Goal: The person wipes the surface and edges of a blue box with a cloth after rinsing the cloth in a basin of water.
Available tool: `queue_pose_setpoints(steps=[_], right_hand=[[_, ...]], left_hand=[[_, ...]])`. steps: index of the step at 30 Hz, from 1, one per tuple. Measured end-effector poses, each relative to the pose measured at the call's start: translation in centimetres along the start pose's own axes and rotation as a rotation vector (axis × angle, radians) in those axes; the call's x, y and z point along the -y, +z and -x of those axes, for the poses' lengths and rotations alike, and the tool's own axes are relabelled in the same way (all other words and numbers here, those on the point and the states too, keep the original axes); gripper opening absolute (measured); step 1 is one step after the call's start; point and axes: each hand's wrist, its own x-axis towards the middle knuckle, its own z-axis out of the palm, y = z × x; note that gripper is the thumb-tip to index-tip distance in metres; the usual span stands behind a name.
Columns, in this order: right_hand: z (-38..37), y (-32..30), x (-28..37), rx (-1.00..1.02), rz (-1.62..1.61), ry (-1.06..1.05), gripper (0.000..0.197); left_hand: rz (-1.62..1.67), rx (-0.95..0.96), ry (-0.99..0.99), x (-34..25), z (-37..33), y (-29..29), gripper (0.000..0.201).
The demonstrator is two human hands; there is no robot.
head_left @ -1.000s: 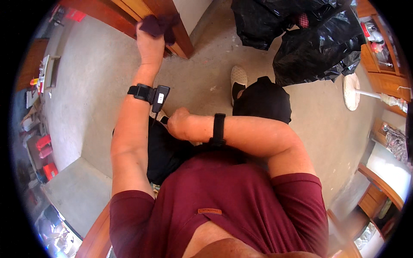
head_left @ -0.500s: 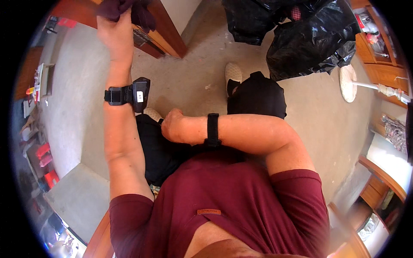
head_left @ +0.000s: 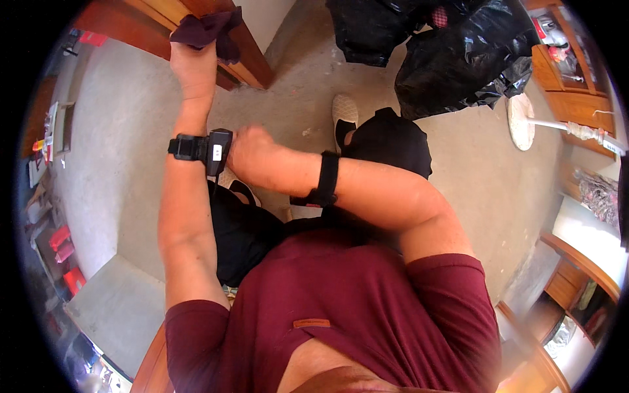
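At eleven o'clock, the left hand (head_left: 194, 65) clutches a dark cloth (head_left: 208, 29) whose loose folds could snag the wooden frame (head_left: 254, 65); the right hand (head_left: 257, 157), at ten, has fingers I cannot tell.

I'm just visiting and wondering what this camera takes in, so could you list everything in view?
Cloth: one, dark purple, in the left hand
Wooden furniture: one piece, reddish brown, top left
Plastic bags: count unclear, black, top right
Round base with pole: one, whitish, right
Wooden cabinet: one, orange-brown, right edge
Slab: one, grey, lower left
Floor: one, grey-beige, centre
Edge clutter: uncountable, some red, far left
Shoes: two, beige, on the feet
Trousers: one pair, black, centre
Shirt: one, maroon, bottom
Wrist straps: two, black, one per arm
Left hand: one, upper left
Right hand: one, blurred, near the left wrist
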Motion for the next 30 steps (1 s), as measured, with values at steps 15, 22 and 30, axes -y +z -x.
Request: queue_pose_setpoints(steps=[15, 22, 30], right_hand=[[4.3, -8.1, -10.3, -0.117, -0.276, 0.760, 0.071], [2.7, -6.0, -7.3, 0.018, -0.260, 0.448, 0.049], [1.7, -2.6, -2.4, 0.222, -0.276, 0.063, 0.033]], left_hand=[[0.188, 0.059, -0.106, -5.4, -0.2, -1.2, 0.023], [0.241, -0.077, -0.113, -4.9, -2.0, -1.6, 0.032], [0.301, -0.293, 0.070, -7.3, -5.3, -2.9, 0.032]])
